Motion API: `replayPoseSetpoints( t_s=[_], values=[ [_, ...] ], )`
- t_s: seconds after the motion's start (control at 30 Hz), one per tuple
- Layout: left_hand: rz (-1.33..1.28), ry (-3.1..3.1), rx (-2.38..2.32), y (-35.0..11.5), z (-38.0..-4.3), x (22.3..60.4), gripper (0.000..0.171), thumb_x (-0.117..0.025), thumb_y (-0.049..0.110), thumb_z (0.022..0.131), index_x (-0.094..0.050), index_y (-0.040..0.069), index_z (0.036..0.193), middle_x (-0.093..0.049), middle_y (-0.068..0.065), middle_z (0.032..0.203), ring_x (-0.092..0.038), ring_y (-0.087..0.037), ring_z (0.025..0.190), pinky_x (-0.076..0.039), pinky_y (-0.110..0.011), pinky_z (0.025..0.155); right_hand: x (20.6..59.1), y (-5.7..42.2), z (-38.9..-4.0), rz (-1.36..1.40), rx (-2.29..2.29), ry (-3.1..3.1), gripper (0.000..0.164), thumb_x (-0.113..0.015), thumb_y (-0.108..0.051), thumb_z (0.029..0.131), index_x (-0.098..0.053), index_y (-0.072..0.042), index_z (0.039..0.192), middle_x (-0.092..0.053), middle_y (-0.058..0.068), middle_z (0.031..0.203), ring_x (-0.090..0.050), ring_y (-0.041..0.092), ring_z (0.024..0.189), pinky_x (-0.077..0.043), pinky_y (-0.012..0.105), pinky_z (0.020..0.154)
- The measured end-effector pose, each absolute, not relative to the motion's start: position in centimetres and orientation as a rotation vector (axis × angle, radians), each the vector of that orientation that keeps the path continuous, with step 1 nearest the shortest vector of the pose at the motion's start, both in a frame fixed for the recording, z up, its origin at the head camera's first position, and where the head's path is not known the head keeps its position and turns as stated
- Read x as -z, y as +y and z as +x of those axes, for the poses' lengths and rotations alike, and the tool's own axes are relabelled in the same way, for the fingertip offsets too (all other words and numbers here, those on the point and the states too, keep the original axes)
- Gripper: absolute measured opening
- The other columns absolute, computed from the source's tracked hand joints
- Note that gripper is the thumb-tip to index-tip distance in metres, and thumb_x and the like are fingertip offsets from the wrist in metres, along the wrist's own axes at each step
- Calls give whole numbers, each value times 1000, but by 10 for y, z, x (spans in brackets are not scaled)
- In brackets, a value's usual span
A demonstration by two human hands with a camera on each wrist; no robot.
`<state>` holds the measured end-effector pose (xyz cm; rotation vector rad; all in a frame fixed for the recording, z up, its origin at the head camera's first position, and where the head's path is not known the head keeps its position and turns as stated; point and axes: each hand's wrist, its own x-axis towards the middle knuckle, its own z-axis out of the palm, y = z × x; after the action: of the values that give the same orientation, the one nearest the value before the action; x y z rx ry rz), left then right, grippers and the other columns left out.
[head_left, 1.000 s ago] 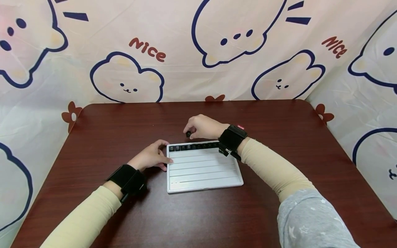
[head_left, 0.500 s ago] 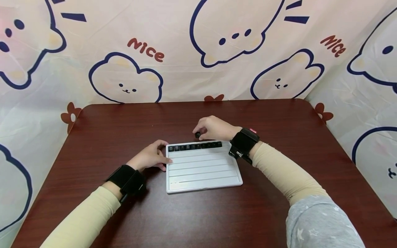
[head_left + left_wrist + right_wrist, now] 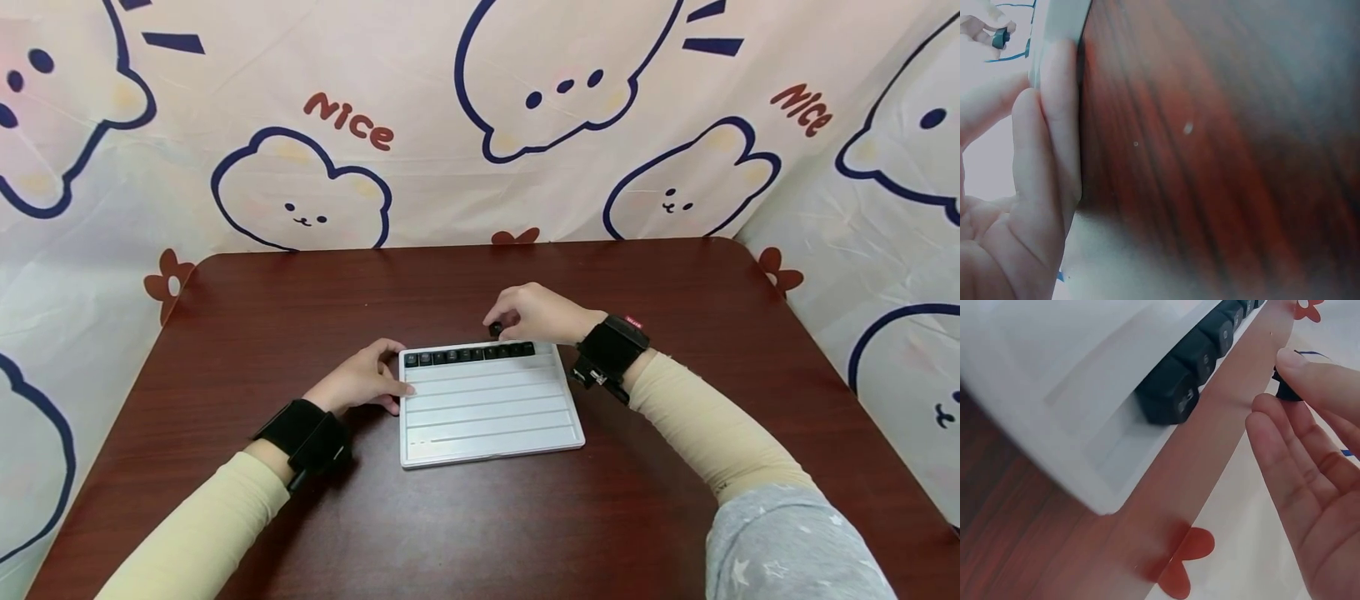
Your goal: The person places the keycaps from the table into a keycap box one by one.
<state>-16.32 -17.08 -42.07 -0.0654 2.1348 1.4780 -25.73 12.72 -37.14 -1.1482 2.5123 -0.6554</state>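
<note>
A white tray with ridged rows (image 3: 487,421) lies on the table, slightly turned. Black keycaps (image 3: 470,355) fill most of its top row; a bare stretch shows at that row's right end in the right wrist view. My left hand (image 3: 358,379) grips the tray's left edge, thumb on top and fingers along the side. Just beyond the tray's far edge, my right hand (image 3: 542,312) pinches one black keycap (image 3: 1287,391) between thumb and fingertips. That keycap is held apart from the tray, and my fingers partly cover it.
The dark red-brown table (image 3: 480,533) extends around the tray on all sides. A white curtain with cartoon drawings (image 3: 450,192) hangs behind its far edge and along both sides. Each wrist wears a black strap, the right one (image 3: 611,346) close to the tray's far right corner.
My right hand has moved right along the tray's far edge with the keycap still pinched, uncovering the end of the keycap row. The left hand keeps its grip on the tray.
</note>
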Motion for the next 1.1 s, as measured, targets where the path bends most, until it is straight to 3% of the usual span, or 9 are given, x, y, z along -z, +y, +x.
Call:
replayPoseSetpoints(
  t_s=[1.1],
  values=[
    [-55,2135,-1472,-172,-163,421,66,-76,-3,91,-38,-1,145,-57,-14,79,-63,-17,56,-58,-25,57,388,189,-246,-943,661,2617,22,-81,-1,86,-78,-8,107,-68,3,98,-58,18,84,-53,32,74]
  ],
)
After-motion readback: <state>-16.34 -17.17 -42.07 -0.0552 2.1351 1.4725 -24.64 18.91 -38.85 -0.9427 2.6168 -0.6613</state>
